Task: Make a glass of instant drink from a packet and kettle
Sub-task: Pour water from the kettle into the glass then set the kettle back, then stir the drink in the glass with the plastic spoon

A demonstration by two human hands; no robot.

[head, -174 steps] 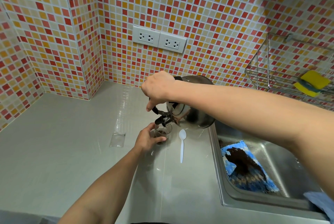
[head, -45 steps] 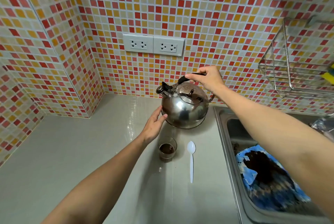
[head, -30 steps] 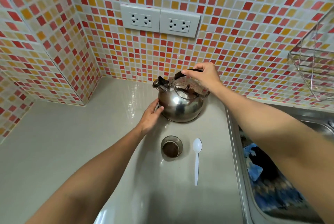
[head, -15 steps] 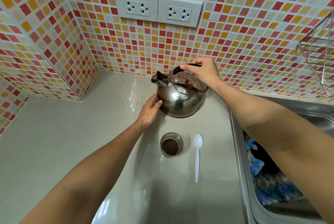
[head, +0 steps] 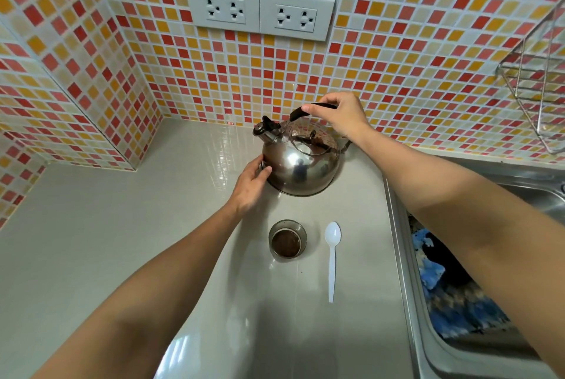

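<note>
A shiny steel kettle (head: pixel 301 164) with a black handle and spout cap stands on the grey counter (head: pixel 107 241) near the tiled back wall. My right hand (head: pixel 339 114) grips its black handle from above. My left hand (head: pixel 250 186) rests flat against the kettle's lower left side, fingers apart. In front of the kettle stands a small glass (head: pixel 287 239) holding dark brown liquid. A white plastic spoon (head: pixel 332 259) lies just to the right of the glass, bowl pointing toward the wall.
A steel sink (head: pixel 406 256) lies to the right with a blue, dark-stained cloth (head: pixel 452 293) in it. A wire rack (head: pixel 538 79) hangs on the right wall. Two white sockets (head: pixel 260 8) sit on the tiled wall above the kettle.
The kettle went from pouring into the glass to upright and down onto the counter behind the glass. My left hand left the glass and moved to the kettle's side.
</note>
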